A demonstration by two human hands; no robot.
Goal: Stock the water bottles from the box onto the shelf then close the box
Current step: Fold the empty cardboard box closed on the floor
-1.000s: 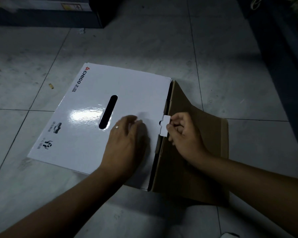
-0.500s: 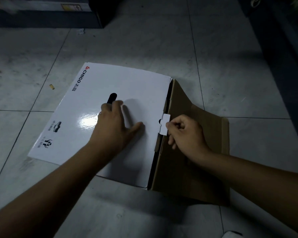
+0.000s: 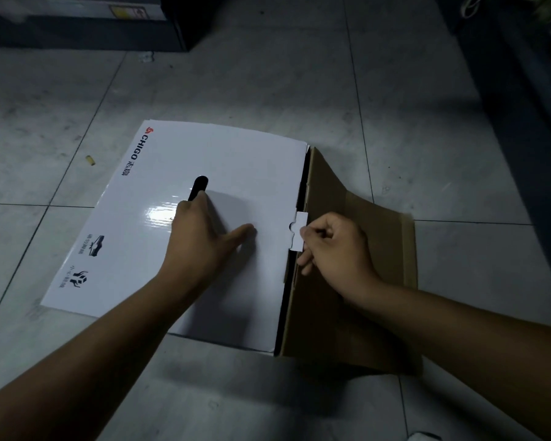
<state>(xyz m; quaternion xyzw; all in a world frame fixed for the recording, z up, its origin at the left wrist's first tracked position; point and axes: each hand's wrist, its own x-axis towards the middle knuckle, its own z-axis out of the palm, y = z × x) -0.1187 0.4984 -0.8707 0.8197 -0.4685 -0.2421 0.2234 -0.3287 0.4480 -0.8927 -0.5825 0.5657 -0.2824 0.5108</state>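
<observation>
Floor (image 3: 268,74): grey tiles, dimly lit.

Box (image 3: 236,148): lies on the floor at centre frame, with its white printed panel facing up (red and black brand mark at the far left corner). The panel lies flat over the box. A dark gap runs along its right edge.

Flap (image 3: 347,313): brown cardboard, to the right of the gap, sloping down and away to the floor.

Left hand (image 3: 201,237): rests on the white panel near its middle. The thumb is spread wide to the right and lies flat on the panel. The 4 fingers are held together and reach the near end of the slot (image 3: 199,186). Their tips are out of sight there, so I cannot tell whether they hook into it or only press beside it.

Right hand (image 3: 337,246): sits over the flap, at the panel's right edge. Thumb and forefinger pinch the tab (image 3: 298,230), and the other fingers are curled under.

Tab: 1 white tongue that sticks out from the panel's right edge over the gap, held at its outer end.

Scrap (image 3: 90,160): a small yellow bit on the floor, left of the box and apart from it.
</observation>
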